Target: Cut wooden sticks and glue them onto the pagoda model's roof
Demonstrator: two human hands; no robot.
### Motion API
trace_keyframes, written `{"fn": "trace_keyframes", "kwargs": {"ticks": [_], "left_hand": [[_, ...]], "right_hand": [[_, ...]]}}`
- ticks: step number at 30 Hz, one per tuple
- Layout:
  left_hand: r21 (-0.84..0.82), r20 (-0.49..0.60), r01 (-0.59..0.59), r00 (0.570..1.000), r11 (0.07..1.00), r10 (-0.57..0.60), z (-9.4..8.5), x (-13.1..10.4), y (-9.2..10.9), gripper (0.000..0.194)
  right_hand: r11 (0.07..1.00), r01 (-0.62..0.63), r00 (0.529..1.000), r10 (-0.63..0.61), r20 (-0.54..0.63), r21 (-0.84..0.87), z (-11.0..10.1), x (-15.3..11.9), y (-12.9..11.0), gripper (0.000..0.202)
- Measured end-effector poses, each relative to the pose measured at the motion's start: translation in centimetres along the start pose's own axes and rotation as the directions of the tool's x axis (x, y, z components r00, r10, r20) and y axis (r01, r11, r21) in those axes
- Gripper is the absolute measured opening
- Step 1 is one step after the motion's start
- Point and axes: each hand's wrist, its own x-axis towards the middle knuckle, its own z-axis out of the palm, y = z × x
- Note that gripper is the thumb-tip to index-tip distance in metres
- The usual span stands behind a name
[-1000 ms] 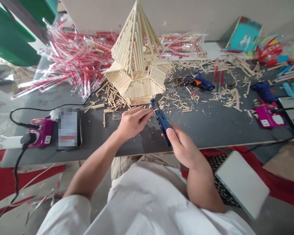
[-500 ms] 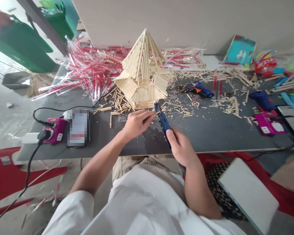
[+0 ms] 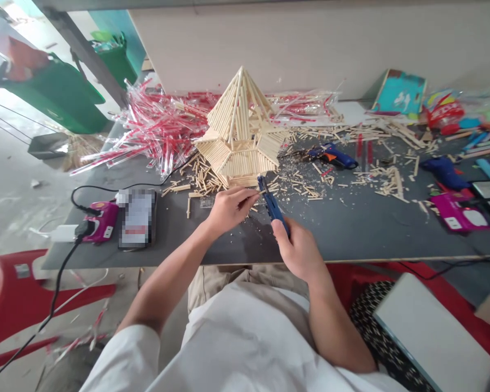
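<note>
View tilted up; our left hand (image 3: 229, 210) pinches a stick (image 3: 263, 191), right hand (image 3: 301, 247) grips blue tool (image 3: 272, 204), model (image 3: 245, 163) beyond.

Left hand (image 3: 231, 209) pinches thin wooden stick (image 3: 262, 192) at upper end of blue hand tool (image 3: 271, 202) | right hand (image 3: 300, 247) grips tool | stick-built model (image 3: 249, 162) beyond | blue glue gun (image 3: 338, 157) right of model

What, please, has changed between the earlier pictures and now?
The view tilted up, so the model appears lower and slightly further right. Nothing was visibly taken or let go: the right hand still grips the blue tool, the left hand a stick.
</note>
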Motion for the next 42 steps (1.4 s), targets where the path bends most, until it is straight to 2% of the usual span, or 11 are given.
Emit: {"fn": "trace_keyframes", "kwargs": {"ticks": [12,20,25,31,35,39,42], "left_hand": [[0.03,0.017,0.019,1.0,0.999,-0.019,0.15,-0.18,-0.17,0.016],[0.141,0.041,-0.016,0.999,0.99,0.01,0.24,-0.43,-0.02,0.018],[0.276,0.087,-0.08,0.994,0.958,0.058,0.16,-0.46,0.27,0.02],[0.349,0.064,-0.089,0.995,0.933,0.071,0.21,-0.39,0.44,0.019],[0.412,0.085,-0.141,0.99,0.9,0.115,0.33,-0.39,0.55,0.019],[0.493,0.138,-0.181,0.982,0.851,0.129,0.32,-0.36,0.76,0.022],[0.54,0.192,-0.179,0.978,0.822,0.087,0.36,-0.41,0.79,0.025]], "right_hand": [[1.0,0.028,0.999,-0.028,-0.023,-0.007,0.29,0.15,0.22,0.049],[1.0,0.022,1.0,-0.022,-0.023,-0.009,0.51,0.37,0.38,0.052],[1.0,0.016,0.999,-0.017,-0.034,-0.022,0.64,0.4,0.49,0.053],[0.993,0.063,0.996,-0.068,-0.05,-0.1,0.74,0.51,0.38,0.051],[0.99,0.084,0.995,-0.09,-0.053,-0.115,0.79,0.68,0.62,0.049],[0.988,0.084,0.995,-0.089,-0.039,-0.126,0.83,0.78,0.83,0.051],[0.982,0.096,0.994,-0.104,-0.043,-0.164,0.95,0.84,0.83,0.052]]}}
